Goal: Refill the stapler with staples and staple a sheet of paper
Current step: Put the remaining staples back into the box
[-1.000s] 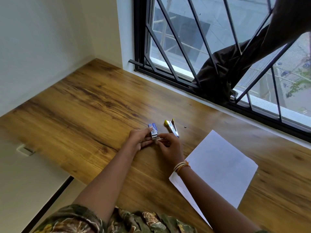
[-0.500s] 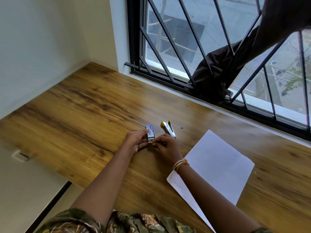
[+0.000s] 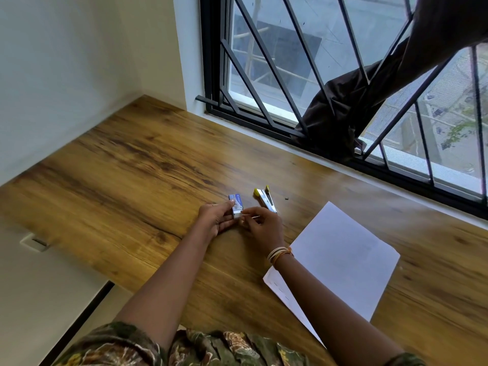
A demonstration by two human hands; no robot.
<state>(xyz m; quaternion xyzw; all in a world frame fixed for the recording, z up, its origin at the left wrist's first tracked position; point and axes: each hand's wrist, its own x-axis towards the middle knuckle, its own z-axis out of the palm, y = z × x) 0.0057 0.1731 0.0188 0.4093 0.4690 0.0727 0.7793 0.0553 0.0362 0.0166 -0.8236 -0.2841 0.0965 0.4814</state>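
Stapler (image 3: 266, 200), small, steel-bodied with yellow plastic ends, lying flat on wood-grain laminate desk (image 3: 137, 165) just beyond right hand (image 3: 262, 228), near end close against its knuckles, contact not determinable. Long axis running from those fingers away toward barred black-framed window (image 3: 303, 75), tilted slightly leftward at far end. Arm appears split open in narrow V at yellow end; magazine state too small to confirm. Right hand clearly nearer to stapler than left hand (image 3: 215, 220). Small blue-and-white cardboard staple box (image 3: 235, 204) pinched along its left side by left thumb and fingers, lying with long axis roughly parallel to stapler, just left of it with bare desk between. Right fingertips (image 3: 244, 216) drawn narrow at near, pale end of box, apparently working inner tray or strip of staples; actual grip on any staple not resolvable at this size. Judged step: extracting staples, loading not yet begun. Coming move judged to call for short carry from box, up and rightward past right fingertips, to open stapler channel, strip aligned with stapler's long axis. White rectangular sheet of paper (image 3: 343, 257), thin, matte, lying flat to right of right wrist, partly covered by right forearm, well apart from stapler. Stack of thin pale and orange bangles (image 3: 280, 253) on right wrist. Desk surface smooth, low sheen, offering little friction against light metal stapler; sliding under one-handed loading judged likely unless braced.
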